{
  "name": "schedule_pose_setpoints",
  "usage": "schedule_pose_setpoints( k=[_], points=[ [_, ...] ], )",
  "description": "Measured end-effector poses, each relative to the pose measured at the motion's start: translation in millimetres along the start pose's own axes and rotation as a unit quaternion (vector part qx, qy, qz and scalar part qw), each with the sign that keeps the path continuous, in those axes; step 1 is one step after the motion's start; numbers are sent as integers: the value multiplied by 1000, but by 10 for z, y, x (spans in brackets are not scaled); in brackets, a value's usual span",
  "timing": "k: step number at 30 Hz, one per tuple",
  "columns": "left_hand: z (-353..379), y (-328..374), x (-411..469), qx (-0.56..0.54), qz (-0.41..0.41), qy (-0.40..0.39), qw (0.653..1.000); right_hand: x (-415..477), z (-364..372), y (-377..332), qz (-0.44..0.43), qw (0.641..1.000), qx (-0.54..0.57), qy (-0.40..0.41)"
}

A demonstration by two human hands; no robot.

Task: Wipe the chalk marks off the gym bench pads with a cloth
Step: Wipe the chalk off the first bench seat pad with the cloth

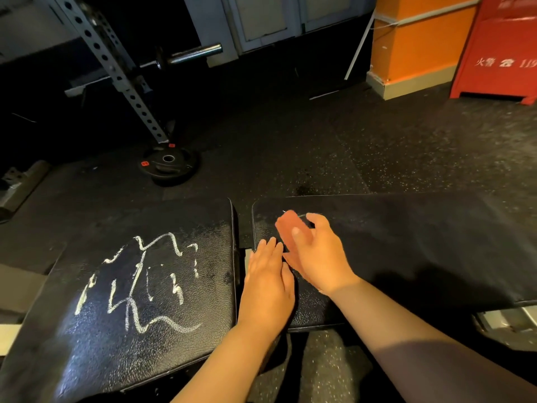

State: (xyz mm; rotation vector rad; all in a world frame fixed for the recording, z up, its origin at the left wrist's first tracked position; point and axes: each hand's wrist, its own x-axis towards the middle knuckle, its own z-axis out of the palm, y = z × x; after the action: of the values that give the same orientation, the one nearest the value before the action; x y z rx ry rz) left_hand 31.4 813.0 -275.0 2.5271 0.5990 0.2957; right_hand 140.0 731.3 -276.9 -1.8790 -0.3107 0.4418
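Chalk (pixel 139 280) lies at 9 o'clock from the right hand (pixel 318 257), fingers (pixel 316 221) gripping the cloth (pixel 287 226), on the left pad (pixel 203 301); the flat, straight-fingered left hand (pixel 267 283) sits nearer.

The small reddish-pink cloth (pixel 287 228) is smeared by motion blur and half buried under the right hand (pixel 316 257), so its edges are anyone's guess. The long black textured vinyl pad (pixel 421 242) runs off the right edge. The chalk-marked black vinyl pad (pixel 174 338) runs off the bottom left. The red metal cabinet (pixel 499 48) gets chopped mid-lettering.
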Motion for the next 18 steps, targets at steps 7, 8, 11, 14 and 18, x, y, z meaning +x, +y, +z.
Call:
schedule_pose_setpoints(
  k=[7, 8, 11, 14, 18],
  points=[
    [-79, 324, 13, -96, -57, -12, 994, -20, -148, 202, -61, 995, -62, -54],
    [-25, 359, 51, -70, -68, -13, 995, -3, -206, 228, -61, 993, -69, -69],
    [175, 505, 100, 37, -97, 17, 994, 69, -368, 320, -82, 991, -92, -55],
    [260, 591, 80, 25, -7, 10, 1000, 103, -477, 452, -83, 989, -117, 35],
    [182, 567, 64, 81, 140, -92, 982, 42, -473, 575, -44, 987, -154, 26]
  ],
)
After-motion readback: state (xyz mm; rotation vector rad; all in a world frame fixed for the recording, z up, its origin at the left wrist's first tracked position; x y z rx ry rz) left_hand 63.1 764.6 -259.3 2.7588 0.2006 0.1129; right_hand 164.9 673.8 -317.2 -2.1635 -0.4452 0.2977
